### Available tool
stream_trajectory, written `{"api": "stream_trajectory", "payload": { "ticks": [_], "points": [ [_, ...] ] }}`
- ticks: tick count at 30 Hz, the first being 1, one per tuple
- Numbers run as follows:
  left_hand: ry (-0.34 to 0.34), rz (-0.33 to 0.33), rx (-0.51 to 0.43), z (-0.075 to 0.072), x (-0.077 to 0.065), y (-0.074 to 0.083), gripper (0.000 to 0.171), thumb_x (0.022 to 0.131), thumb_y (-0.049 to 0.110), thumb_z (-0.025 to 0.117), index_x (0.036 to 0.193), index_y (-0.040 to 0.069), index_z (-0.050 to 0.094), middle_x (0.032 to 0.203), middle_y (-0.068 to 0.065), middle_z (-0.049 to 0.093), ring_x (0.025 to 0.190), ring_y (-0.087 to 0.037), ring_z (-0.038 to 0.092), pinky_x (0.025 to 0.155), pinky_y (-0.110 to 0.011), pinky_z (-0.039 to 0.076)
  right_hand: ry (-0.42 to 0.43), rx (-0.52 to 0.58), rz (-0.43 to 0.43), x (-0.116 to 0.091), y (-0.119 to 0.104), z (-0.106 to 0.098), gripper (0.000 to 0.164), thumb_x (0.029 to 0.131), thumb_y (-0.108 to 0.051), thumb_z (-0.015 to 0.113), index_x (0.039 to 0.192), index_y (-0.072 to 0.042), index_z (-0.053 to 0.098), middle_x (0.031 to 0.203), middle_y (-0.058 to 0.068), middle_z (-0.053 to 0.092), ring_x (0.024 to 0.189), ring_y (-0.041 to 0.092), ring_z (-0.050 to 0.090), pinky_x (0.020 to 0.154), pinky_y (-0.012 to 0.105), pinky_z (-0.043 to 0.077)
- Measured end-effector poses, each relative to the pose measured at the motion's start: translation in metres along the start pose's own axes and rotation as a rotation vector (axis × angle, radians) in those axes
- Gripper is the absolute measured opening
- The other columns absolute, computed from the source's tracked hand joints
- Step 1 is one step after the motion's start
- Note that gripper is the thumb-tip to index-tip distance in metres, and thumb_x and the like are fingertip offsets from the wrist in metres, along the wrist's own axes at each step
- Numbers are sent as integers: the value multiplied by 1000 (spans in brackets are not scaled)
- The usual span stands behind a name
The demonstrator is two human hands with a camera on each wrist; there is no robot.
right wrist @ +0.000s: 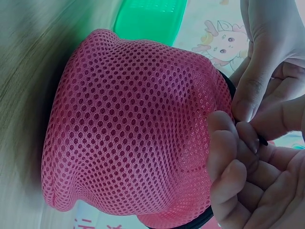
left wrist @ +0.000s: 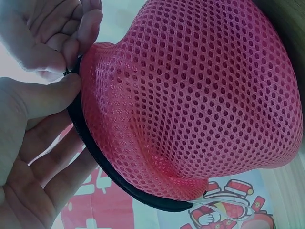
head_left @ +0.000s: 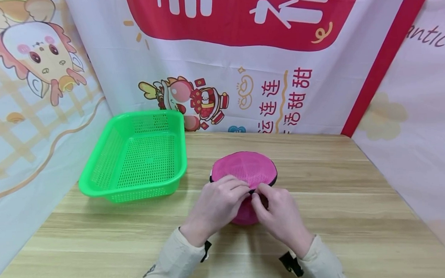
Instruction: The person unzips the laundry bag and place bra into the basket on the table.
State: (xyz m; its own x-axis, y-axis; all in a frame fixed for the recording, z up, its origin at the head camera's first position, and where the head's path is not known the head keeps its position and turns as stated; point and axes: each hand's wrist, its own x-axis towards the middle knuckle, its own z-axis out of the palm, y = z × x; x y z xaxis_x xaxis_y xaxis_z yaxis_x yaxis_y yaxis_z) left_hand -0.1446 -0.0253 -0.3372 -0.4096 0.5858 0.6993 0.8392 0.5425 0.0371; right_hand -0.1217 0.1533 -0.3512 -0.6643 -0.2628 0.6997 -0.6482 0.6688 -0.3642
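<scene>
A rounded pink mesh wash bag (head_left: 244, 167) with a black zipper (left wrist: 119, 176) around its edge stands on the table, bulging in both wrist views. My left hand (head_left: 221, 201) pinches the zippered edge between thumb and fingers at the bag's near side. Right beside it, my right hand (head_left: 281, 211) pinches at the same spot, where a small dark tip (right wrist: 262, 140), perhaps the zipper pull, shows by its fingers. The fingertips of both hands nearly meet. What is inside the bag cannot be made out through the mesh.
A green plastic basket (head_left: 83, 182) with perforated walls sits at the back left of the wood-grain table (head_left: 341, 216). Printed cloth (head_left: 211, 56) hangs along the back, and more cloth borders the left and right sides.
</scene>
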Motion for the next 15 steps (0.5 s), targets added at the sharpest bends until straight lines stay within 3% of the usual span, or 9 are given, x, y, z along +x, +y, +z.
{"api": "stream_trajectory", "payload": {
  "ticks": [15],
  "points": [
    [-17, 17, 50, 0, 1, 2, 9, 86, 8, 74, 95, 8, 78, 89, 0, 73, 80, -12, 65, 72, -24, 56, 19, -87, -2, -1, 1, 1, 31, 79, -2, 58, 62, -21, 40, 55, -13, 32, 48, 1, 32, 39, 18, 26]
  ]
}}
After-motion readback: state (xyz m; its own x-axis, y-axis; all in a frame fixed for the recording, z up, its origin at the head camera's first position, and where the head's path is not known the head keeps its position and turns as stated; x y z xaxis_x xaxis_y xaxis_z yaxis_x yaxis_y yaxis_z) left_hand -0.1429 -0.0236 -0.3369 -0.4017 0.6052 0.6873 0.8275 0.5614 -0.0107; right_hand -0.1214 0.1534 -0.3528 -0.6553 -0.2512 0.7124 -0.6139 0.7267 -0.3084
